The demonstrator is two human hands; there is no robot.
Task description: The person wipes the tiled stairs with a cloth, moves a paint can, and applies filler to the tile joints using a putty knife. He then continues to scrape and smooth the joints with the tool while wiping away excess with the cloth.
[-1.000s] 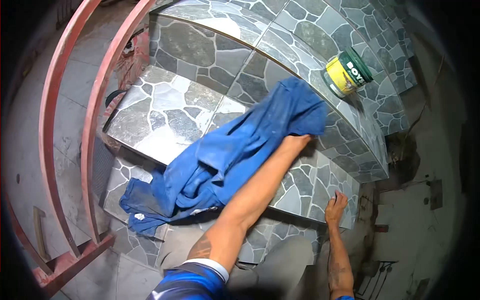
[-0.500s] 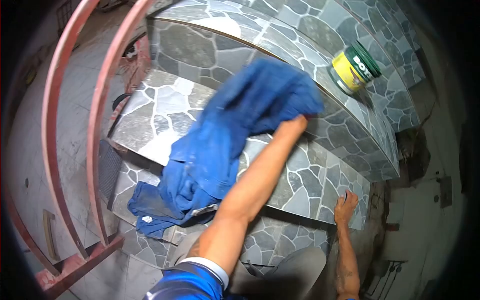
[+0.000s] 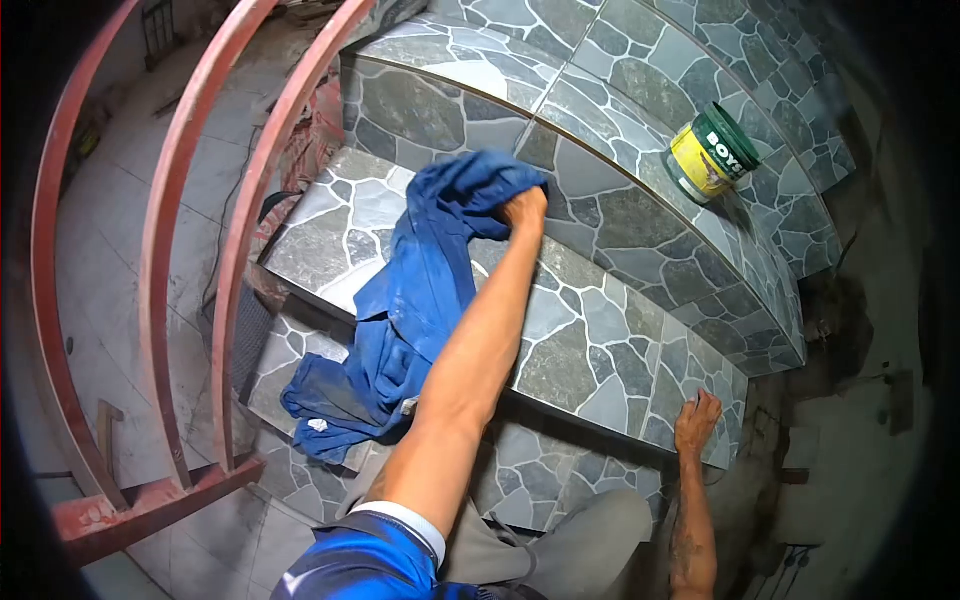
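Note:
A crumpled blue garment (image 3: 410, 290), with seams and pale smudges, lies over the stone-patterned tiled step (image 3: 570, 370) and droops over its front edge. My left hand (image 3: 525, 208) is closed on the garment's upper end, near the riser (image 3: 640, 235) behind the step. Farther right, my right hand (image 3: 697, 422) rests on the tread near its right end. Its fingers are curled, and whatever they may hold is too small to make out.
A green and yellow bucket (image 3: 710, 153) stands on the step above. Red curved metal railing bars (image 3: 160, 240) rise on the left from a red base rail (image 3: 160, 510). My bent knee (image 3: 600, 540) is below the step.
My left hand has swept left across the step, drawing the garment's upper end with it and bunching it. The right hand stays at the step's right end. The view has shifted slightly.

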